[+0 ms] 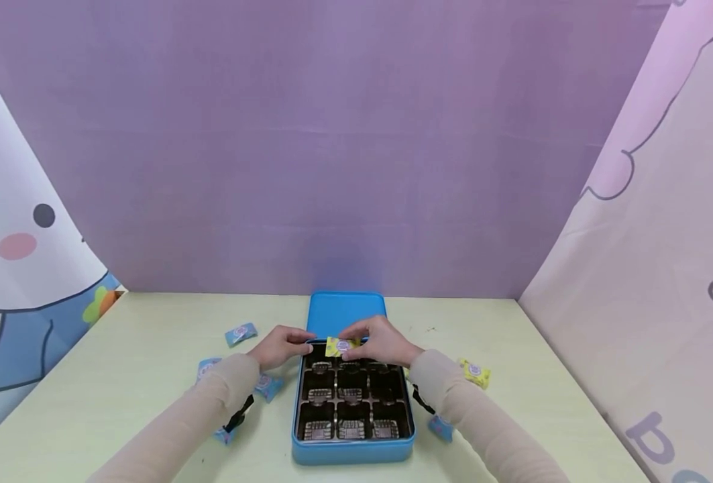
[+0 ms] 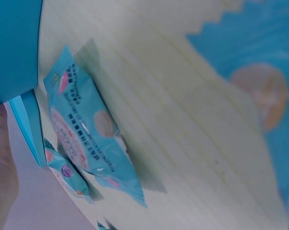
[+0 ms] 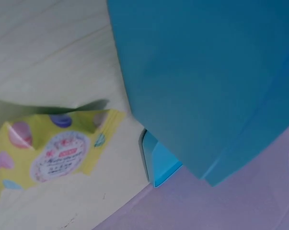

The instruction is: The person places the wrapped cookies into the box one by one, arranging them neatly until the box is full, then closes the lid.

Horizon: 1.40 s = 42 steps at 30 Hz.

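Note:
A blue rectangular tin [image 1: 352, 453] stands in front of me, with a dark divided tray [image 1: 352, 402] inside. At the tin's far left corner my left hand [image 1: 279, 347] holds the rim between thumb and fingers. A yellow-wrapped sweet [image 1: 339, 346] is pinched in my right hand [image 1: 383, 341] above the tray's far row. The nearer compartments show bare ridged bottoms. Parts of the far row are hidden by the right hand and the sweet. The wrist views show mainly the tin's outer walls [image 2: 15, 48] [image 3: 197, 72], and the held sweet is in neither.
The blue lid [image 1: 347, 312] lies behind the tin. Several blue-wrapped sweets [image 1: 241, 334] lie on the left of the table [image 1: 151, 376], some partly behind my left arm. Near my right arm are a yellow-wrapped sweet [image 1: 475, 373] and a blue-wrapped one [image 1: 441, 428]. A purple backdrop [image 1: 344, 168] rises behind.

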Motion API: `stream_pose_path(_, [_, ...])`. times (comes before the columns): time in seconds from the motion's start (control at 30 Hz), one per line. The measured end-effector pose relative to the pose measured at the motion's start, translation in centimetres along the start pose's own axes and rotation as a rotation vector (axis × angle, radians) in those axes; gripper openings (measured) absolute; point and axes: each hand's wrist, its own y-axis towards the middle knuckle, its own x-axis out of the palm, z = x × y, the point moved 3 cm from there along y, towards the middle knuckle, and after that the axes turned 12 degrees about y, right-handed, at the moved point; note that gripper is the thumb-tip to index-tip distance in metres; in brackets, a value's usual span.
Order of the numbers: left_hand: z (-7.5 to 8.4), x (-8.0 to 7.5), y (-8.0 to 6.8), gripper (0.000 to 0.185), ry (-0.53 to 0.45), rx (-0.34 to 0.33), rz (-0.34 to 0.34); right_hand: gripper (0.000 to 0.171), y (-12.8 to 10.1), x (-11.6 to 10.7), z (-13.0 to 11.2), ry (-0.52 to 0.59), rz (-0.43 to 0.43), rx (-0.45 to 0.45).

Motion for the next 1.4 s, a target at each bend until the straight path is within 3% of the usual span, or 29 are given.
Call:
stream_pose_path(0.23, [0.4,0.0,0.1,0.037,0.004,-0.002,0.005,0.034,0.0,0.2,-0.3,0.005,0.003,0.003])
stream_pose_path(0.63, [-0.1,0.0,-0.4,0.041,-0.002,0.007,-0.004,0.035,0.3,1.3,0.1,-0.010,-0.020,0.000])
stream_pose_path(0.87, [-0.2,0.0,0.1,0.041,-0.007,0.017,-0.007,0.037,0.4,1.1,0.0,-0.031,-0.013,0.019])
stream_pose_path(1.4, [0.1,-0.9,-0.4,0.039,0.015,-0.002,0.011,0.037,1.4,1.9,-0.3,-0.072,-0.033,-0.009])
